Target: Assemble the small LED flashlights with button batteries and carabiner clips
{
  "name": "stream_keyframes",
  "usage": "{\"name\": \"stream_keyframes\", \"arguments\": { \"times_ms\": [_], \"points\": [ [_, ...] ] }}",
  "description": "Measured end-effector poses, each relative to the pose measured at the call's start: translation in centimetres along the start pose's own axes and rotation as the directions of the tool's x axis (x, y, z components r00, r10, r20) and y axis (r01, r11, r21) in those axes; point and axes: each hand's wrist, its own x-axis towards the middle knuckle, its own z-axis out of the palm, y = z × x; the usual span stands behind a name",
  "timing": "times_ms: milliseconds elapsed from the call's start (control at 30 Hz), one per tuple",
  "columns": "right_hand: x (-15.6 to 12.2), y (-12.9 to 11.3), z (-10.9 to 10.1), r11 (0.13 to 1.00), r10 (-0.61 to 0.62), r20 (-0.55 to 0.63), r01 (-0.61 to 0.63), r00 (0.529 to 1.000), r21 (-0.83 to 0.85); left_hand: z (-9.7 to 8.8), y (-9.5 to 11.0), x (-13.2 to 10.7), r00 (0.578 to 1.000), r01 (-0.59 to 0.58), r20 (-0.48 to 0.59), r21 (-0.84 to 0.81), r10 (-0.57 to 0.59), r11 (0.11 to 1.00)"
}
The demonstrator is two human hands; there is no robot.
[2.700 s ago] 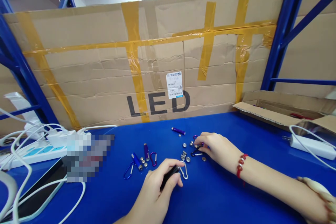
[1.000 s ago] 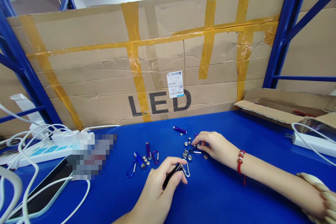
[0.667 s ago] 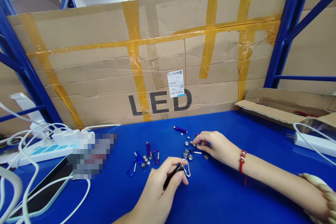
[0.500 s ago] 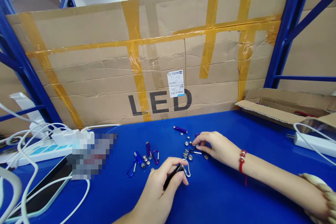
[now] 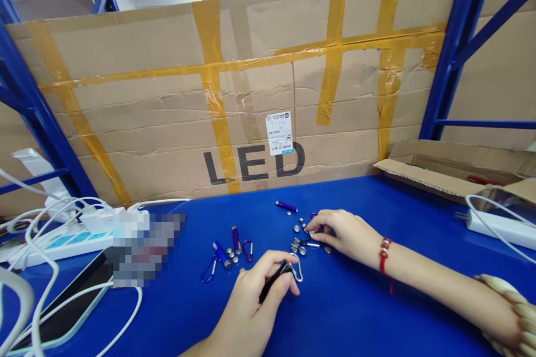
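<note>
My left hand (image 5: 255, 295) is closed around a small black flashlight (image 5: 272, 283), its end tilted up to the right. A silver carabiner (image 5: 298, 270) shows just beyond those fingertips. Over the loose button cells (image 5: 302, 251), my right hand (image 5: 335, 230) pinches a button cell (image 5: 312, 234) between thumb and finger. A dark carabiner (image 5: 312, 244) lies under that hand, partly hidden. Left of the hands are a blue flashlight (image 5: 221, 255) with a blue carabiner (image 5: 208, 270), and a purple flashlight (image 5: 237, 240) by a purple carabiner (image 5: 248, 251). Another purple flashlight (image 5: 287, 206) lies farther back.
A white power strip (image 5: 75, 237) with tangled cables and a phone (image 5: 71, 301) occupy the left side. Behind the blue tabletop (image 5: 343, 312) stands a taped cardboard sheet (image 5: 167, 134). At right are an open cardboard box (image 5: 419, 173) and a white adapter (image 5: 498, 234).
My right fingertips have shifted very slightly, and a button cell shows more clearly between them. The left hand keeps its hold on the black flashlight.
</note>
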Motion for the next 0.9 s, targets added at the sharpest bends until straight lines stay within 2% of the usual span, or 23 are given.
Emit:
{"name": "stream_keyframes", "arguments": {
  "times_ms": [567,900],
  "points": [
    [0.07,-0.1,-0.21,0.997,0.021,0.002,-0.021,1.0,-0.072,0.01,-0.13,0.1,1.0,-0.008,-0.001,-0.019,0.008,1.0],
    [-0.23,-0.22,0.02,0.996,-0.02,-0.053,0.015,0.998,-0.085,0.0,0.03,0.07,1.0,0.003,0.004,-0.02,-0.003,1.0]
  ]
}}
